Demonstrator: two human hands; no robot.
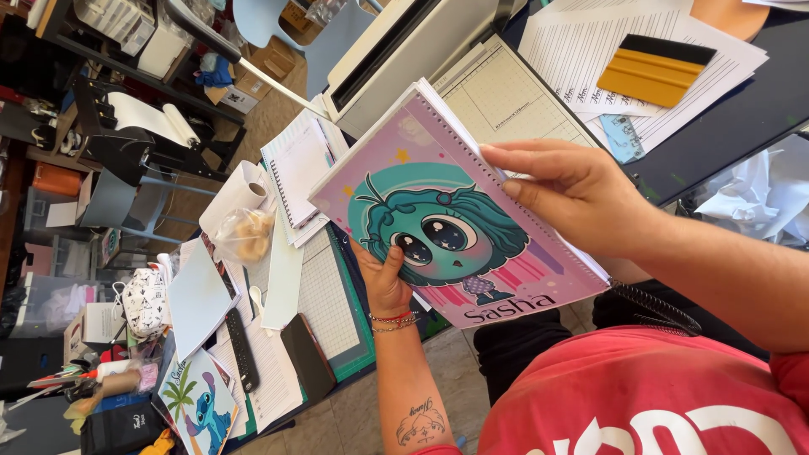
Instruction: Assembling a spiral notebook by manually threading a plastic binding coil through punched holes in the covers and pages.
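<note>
I hold a notebook [438, 211] with a pink-purple cover showing a teal-haired cartoon girl with big eyes. My left hand [383, 282] grips its lower edge from beneath, thumb on the cover, red and beaded bracelets on the wrist. My right hand [573, 190] pinches the punched upper edge of the cover and pages. A black spiral coil [657, 307] lies on my lap by my right forearm.
A green cutting mat [337, 312] sits on the table below the notebook. A spiral notebook [299, 168], a roll and bag [240, 223], a remote [240, 345] and a cartoon print [198, 404] lie left. Lined sheets [590, 50] and a yellow squeegee [653, 72] are upper right.
</note>
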